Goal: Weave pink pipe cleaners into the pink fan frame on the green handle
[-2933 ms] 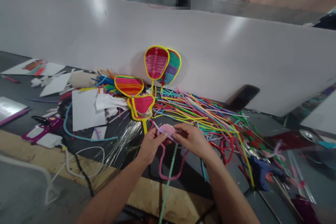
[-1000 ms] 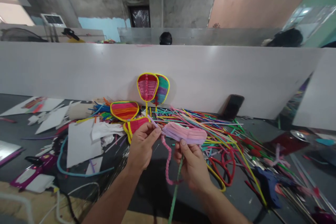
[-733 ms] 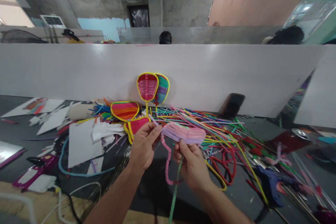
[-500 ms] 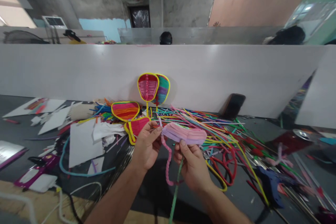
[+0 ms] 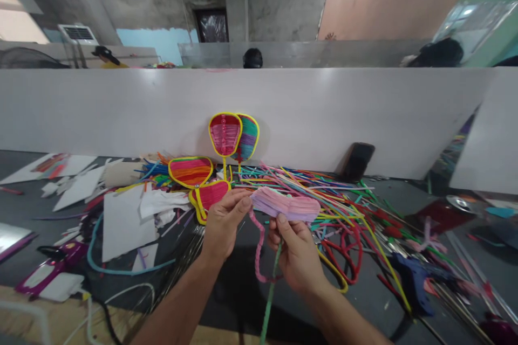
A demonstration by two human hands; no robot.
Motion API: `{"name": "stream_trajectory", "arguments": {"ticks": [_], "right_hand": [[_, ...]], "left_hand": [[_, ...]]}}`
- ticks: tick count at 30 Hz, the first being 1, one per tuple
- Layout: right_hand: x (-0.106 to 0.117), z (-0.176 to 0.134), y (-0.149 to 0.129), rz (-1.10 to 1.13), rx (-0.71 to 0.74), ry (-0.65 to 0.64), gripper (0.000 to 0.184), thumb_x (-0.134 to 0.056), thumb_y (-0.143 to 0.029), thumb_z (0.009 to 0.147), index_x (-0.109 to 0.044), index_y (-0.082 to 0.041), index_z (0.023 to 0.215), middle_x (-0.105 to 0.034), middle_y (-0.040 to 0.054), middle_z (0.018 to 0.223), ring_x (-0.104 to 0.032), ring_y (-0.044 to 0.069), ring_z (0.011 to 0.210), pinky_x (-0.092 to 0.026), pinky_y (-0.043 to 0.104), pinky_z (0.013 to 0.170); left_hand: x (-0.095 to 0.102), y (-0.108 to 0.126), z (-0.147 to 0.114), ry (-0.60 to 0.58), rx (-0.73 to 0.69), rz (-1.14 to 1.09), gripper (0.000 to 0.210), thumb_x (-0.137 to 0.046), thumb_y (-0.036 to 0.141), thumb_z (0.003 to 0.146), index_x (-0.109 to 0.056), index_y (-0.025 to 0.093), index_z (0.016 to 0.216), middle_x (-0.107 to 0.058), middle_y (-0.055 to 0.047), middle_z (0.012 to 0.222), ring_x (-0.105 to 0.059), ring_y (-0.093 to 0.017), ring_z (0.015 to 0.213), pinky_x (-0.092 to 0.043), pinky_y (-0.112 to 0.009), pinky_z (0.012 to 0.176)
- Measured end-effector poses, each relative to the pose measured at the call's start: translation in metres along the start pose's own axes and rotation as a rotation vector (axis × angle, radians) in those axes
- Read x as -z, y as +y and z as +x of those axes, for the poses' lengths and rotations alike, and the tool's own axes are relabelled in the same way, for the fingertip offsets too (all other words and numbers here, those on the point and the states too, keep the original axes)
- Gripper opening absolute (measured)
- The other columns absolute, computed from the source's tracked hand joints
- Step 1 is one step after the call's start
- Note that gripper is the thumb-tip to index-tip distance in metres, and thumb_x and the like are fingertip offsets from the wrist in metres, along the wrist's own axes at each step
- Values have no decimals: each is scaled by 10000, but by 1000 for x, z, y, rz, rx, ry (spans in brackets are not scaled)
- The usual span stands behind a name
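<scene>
Pinching a soft pink woven fan (image 5: 285, 207) above the desk (image 5: 243, 285).

Left hand (image 5: 222, 226) fingers (image 5: 242, 204) pressed on its left edge, right hand (image 5: 297, 253) gripping below, at the green stem (image 5: 269, 296); probably light, bendable, easy to crush; loose sticks (image 5: 324, 183) behind.

Woven fan (image 5: 285, 206): pink and lilac stripes, green stem (image 5: 269, 296), loose pink pipe cleaner (image 5: 259, 250). 2 upright fans (image 5: 232, 135) behind it: yellow-rimmed, 1 red-pink, 1 green-purple. Left of it, orange-striped fan (image 5: 191, 171), yellow rim. Partition (image 5: 121, 108) white. Table (image 5: 238, 291) dark grey.
</scene>
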State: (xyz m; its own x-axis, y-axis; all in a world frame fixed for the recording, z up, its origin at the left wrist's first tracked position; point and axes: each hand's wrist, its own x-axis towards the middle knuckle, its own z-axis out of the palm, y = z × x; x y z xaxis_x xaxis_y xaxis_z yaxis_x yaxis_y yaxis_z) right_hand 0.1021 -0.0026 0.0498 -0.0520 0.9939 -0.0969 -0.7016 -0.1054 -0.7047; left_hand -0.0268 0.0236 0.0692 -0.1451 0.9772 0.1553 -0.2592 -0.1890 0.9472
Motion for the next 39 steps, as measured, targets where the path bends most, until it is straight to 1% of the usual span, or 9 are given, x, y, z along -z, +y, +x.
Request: {"name": "stream_trajectory", "arguments": {"ticks": [2, 9, 17, 26, 31, 33, 36, 37, 39], "right_hand": [[-1, 0, -1, -5, -1, 0, 266, -751, -376, 678, -596, -159, 671, -567, -19, 610, -429, 63, 482, -341, 199, 451], [-1, 1, 1, 5, -35, -6, 263, -757, -365, 672, -587, -165, 695, -570, -21, 619, -431, 65, 485, -349, 203, 461], [0, 0, 3, 8, -51, -5, 263, -756, -361, 675, -580, -166, 701, -573, -22, 620, -432, 65, 482, -344, 200, 450], [-2, 0, 2, 43, -70, -6, 261, -756, -367, 672, -591, -167, 644, -583, -20, 626, -446, 59, 477, -364, 184, 447], [0, -2, 6, -7, -147, -163, 219, -705, -382, 728, -652, -207, 849, -655, 28, 838, -596, 124, 673, -481, 251, 638], [1, -4, 1, -93, -163, -275, 281, -695, -352, 743, -639, -241, 995, -655, 36, 959, -620, 143, 772, -485, 293, 745], [7, -6, -18, -446, -109, -499, 347, -679, -298, 755, -635, -238, 1094, -666, 46, 978, -617, 171, 836, -466, 329, 816], [10, -5, -26, -603, -44, -524, 310, -674, -279, 756, -659, -230, 1062, -678, 46, 938, -614, 184, 836, -465, 331, 808], [17, -2, -42, -829, 193, -365, 216, -652, -267, 765, -699, -233, 974, -690, 38, 867, -608, 200, 822, -461, 335, 797]], "left_hand": [[2, 4, 0, -14, -47, 93, 210, -742, 299, 673, -744, 175, 843, -672, -64, 956, -594, -184, 921, -474, -248, 787], [4, 8, -2, 8, 50, 134, 206, -748, 313, 659, -738, 154, 790, -658, -9, 646, -575, -124, 622, -459, -212, 591], [0, 15, -3, 3, 108, -13, 272, -761, 250, 654, -697, 152, 900, -715, -41, 779, -638, -113, 685, -504, -189, 662], [-2, 16, -2, 13, 159, -104, 307, -792, 222, 600, -704, 131, 880, -718, -65, 814, -645, -111, 674, -516, -182, 645], [10, 22, 5, 80, 96, -83, 330, -792, 230, 598, -702, 119, 895, -715, -69, 814, -643, -121, 661, -517, -190, 601], [17, 26, 9, 134, 58, -72, 352, -801, 237, 580, -698, 119, 894, -715, -64, 799, -638, -121, 637, -512, -191, 568], [25, 32, 13, 177, 23, -72, 361, -810, 227, 559, -696, 122, 886, -714, -56, 786, -642, -120, 643, -519, -197, 593], [26, 33, 13, 167, 32, -74, 357, -809, 223, 561, -696, 123, 885, -715, -58, 799, -644, -119, 652, -520, -198, 604], [25, 32, 12, 102, 83, -75, 342, -800, 220, 579, -698, 123, 891, -714, -70, 828, -647, -126, 673, -522, -203, 616]]}}
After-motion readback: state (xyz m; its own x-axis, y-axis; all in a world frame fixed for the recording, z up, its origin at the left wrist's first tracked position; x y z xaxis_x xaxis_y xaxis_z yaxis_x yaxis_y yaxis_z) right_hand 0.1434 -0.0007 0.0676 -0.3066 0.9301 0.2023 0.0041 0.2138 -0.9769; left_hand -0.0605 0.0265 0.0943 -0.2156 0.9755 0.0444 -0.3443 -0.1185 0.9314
